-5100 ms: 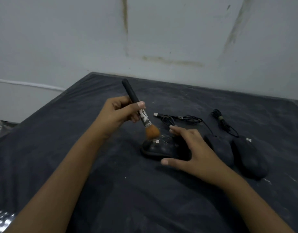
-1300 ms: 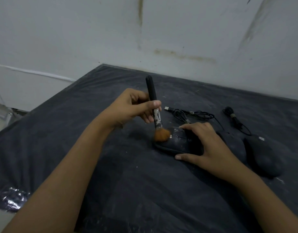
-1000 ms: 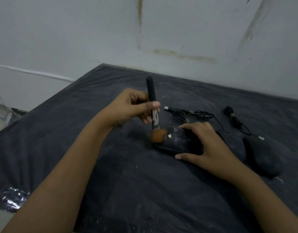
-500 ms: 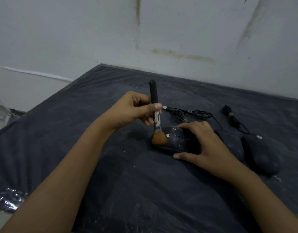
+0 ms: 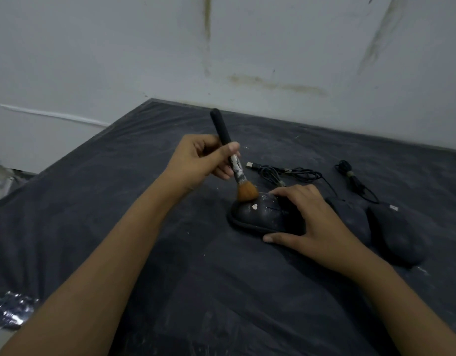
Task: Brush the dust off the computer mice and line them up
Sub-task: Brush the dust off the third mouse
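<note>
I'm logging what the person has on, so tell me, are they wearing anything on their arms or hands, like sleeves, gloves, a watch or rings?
Nothing is worn as far as the head view shows. Both forearms are bare from the frame's bottom edge to the wrists, with no sleeves visible. The left hand and right hand have no gloves, and no watch, bracelet or rings can be seen. The fingernails look short and unpainted.

wall – white, stained | table – dark dusty cover | light dim

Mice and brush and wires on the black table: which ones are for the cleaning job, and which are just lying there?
For the job:
- brush in the left hand
- dusty mouse steadied by the right hand
- middle mouse
- rightmost mouse

Just lying about:
- shiny wrapper at the table's corner
- stained wall
</note>
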